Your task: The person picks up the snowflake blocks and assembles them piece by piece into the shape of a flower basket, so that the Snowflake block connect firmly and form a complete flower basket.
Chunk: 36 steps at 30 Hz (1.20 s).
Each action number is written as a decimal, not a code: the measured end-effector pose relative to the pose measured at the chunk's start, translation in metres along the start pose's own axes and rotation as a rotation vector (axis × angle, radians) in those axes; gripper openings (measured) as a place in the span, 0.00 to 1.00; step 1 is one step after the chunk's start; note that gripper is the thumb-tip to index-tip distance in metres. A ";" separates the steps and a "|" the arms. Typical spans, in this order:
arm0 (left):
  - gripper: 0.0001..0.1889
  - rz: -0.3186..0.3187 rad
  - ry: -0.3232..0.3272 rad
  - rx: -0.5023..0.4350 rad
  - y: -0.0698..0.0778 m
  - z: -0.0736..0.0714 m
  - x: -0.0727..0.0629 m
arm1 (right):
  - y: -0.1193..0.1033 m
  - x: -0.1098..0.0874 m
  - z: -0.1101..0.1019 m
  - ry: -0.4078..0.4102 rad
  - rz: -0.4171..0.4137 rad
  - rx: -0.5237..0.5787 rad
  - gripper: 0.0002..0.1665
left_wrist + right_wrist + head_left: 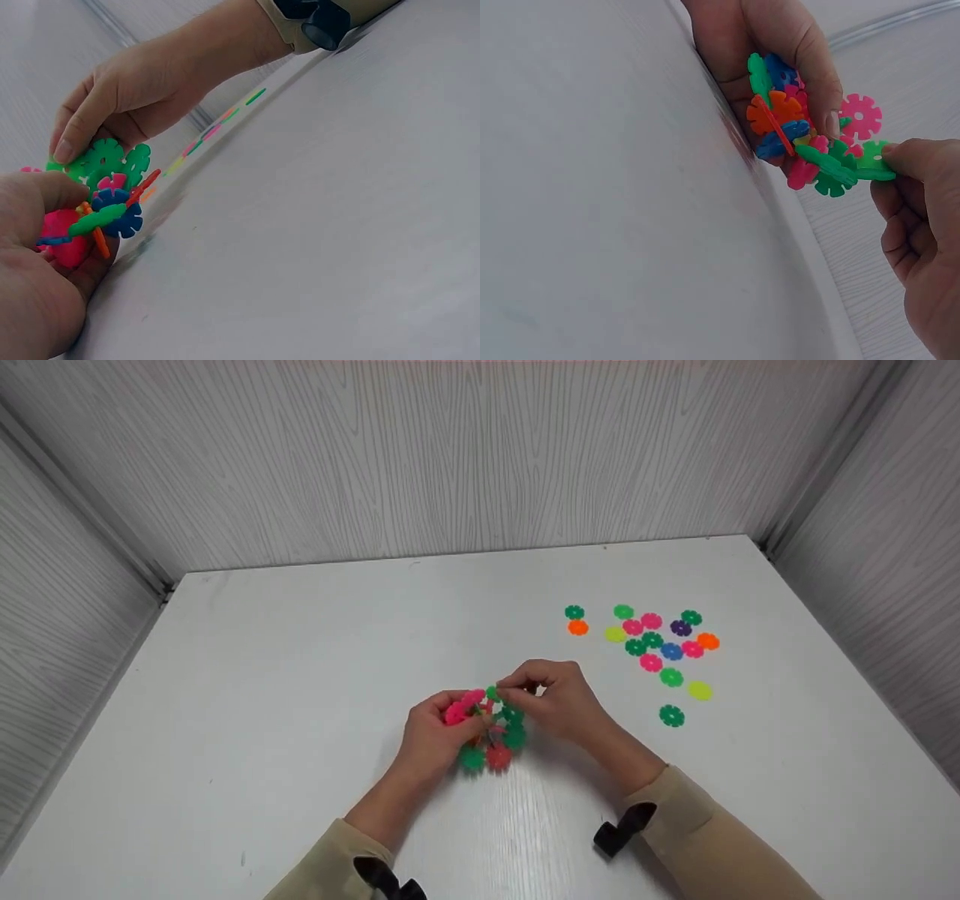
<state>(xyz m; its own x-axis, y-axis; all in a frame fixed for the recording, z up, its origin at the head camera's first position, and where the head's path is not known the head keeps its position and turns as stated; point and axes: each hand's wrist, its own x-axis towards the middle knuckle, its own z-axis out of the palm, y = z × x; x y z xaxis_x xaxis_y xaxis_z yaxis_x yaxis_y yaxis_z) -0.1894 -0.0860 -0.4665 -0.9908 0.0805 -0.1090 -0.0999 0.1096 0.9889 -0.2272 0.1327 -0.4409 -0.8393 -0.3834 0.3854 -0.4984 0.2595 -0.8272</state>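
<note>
My left hand grips a cluster of interlocked plastic snowflake discs in pink, red, green, orange and blue, low over the white table. Its thumb lies across the near side; the fingers behind are partly hidden. From the right, my right hand pinches a light green snowflake disc between thumb and fingertips at the cluster's edge. In the right wrist view this disc meets a darker green disc. A blue disc and a flat-lying green disc stick out of the cluster in the left wrist view.
Loose snowflake discs in several colours lie flat on the table to the right, among them a blue disc, a yellow disc and a nearer green disc. Pale wood-grain panels enclose the table at back and sides.
</note>
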 end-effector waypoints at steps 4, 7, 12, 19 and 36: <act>0.23 -0.004 -0.009 -0.002 -0.001 0.001 0.001 | 0.001 0.000 -0.001 -0.018 0.014 0.021 0.04; 0.24 -0.015 -0.017 -0.005 -0.002 0.001 0.001 | 0.003 0.000 -0.001 -0.033 0.030 0.023 0.04; 0.27 -0.032 -0.017 0.013 -0.001 -0.001 0.000 | 0.006 0.001 -0.001 -0.046 0.049 0.011 0.04; 0.28 -0.003 -0.034 -0.049 -0.001 -0.004 -0.002 | 0.011 0.001 0.000 0.035 0.122 0.052 0.06; 0.33 -0.019 -0.146 -0.521 0.003 -0.007 0.000 | 0.014 0.001 -0.004 0.205 0.101 0.162 0.08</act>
<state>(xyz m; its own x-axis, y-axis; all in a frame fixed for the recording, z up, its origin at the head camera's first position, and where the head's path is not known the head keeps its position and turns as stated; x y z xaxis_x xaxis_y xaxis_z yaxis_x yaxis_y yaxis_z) -0.1900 -0.0923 -0.4624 -0.9691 0.2240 -0.1036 -0.1865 -0.3900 0.9017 -0.2358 0.1392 -0.4509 -0.9177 -0.1708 0.3587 -0.3824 0.1355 -0.9140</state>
